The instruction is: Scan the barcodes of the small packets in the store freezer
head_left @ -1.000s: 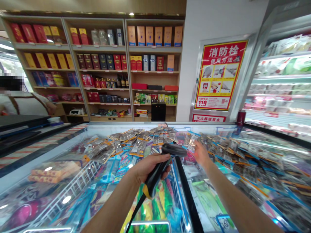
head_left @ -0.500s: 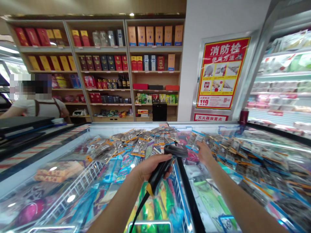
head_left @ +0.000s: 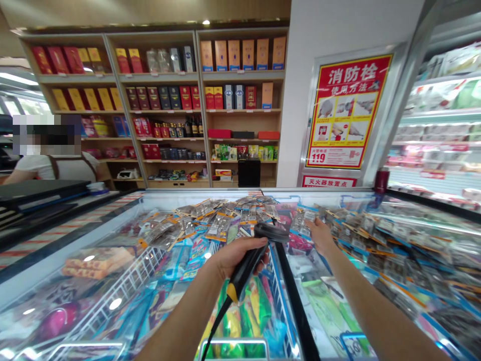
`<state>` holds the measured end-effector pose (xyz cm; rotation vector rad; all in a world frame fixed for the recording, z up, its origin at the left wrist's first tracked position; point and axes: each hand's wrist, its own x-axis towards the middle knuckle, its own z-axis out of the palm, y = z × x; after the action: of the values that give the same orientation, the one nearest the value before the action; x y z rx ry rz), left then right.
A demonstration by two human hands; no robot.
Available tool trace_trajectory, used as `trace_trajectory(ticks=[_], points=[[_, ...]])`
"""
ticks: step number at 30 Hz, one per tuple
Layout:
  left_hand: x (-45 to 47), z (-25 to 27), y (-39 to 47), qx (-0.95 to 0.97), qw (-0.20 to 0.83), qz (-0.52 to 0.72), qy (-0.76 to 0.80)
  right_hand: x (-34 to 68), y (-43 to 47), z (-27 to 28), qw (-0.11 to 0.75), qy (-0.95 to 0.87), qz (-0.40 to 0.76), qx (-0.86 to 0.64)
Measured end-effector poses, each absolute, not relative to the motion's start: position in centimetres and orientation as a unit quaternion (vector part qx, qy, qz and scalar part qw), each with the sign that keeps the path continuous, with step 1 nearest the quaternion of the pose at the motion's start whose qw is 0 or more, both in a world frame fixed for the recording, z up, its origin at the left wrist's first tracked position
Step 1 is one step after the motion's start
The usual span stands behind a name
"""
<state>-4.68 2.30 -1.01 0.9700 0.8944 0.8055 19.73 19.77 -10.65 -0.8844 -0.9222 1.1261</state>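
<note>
My left hand (head_left: 232,256) is wrapped round the handle of a black barcode scanner (head_left: 271,232) with a yellow ring at its base and a cable hanging down. The scanner's head points right, toward a small clear packet (head_left: 301,220) with blue edges. Fingers of my right hand (head_left: 321,235) pinch that packet by its right side, just above the freezer's glass top. Similar packets (head_left: 220,226) with orange edges lie in a loose pile beyond the scanner. More packets (head_left: 379,240), edged in blue and orange, are heaped right of my right hand.
Under the glass, the chest freezer holds bagged goods (head_left: 240,321) and white wire baskets (head_left: 124,286). A black rail (head_left: 291,296) divides the top. Behind stand shelves of boxes (head_left: 203,110); a person (head_left: 56,168) is at the left counter. A dark red cylinder (head_left: 381,179) stands back right.
The view has shifted slightly, so the background sits a little further right. Both hands keep their holds; the packet and scanner have barely moved.
</note>
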Motion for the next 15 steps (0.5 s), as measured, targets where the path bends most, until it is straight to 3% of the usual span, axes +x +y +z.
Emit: trace_trajectory(ticks=[15], points=[[-4.4,-0.6,2.0,0.493,0.689,0.36,0.391,18.2,17.3,-7.4,0.664,-0.29,0.557,-0.406]])
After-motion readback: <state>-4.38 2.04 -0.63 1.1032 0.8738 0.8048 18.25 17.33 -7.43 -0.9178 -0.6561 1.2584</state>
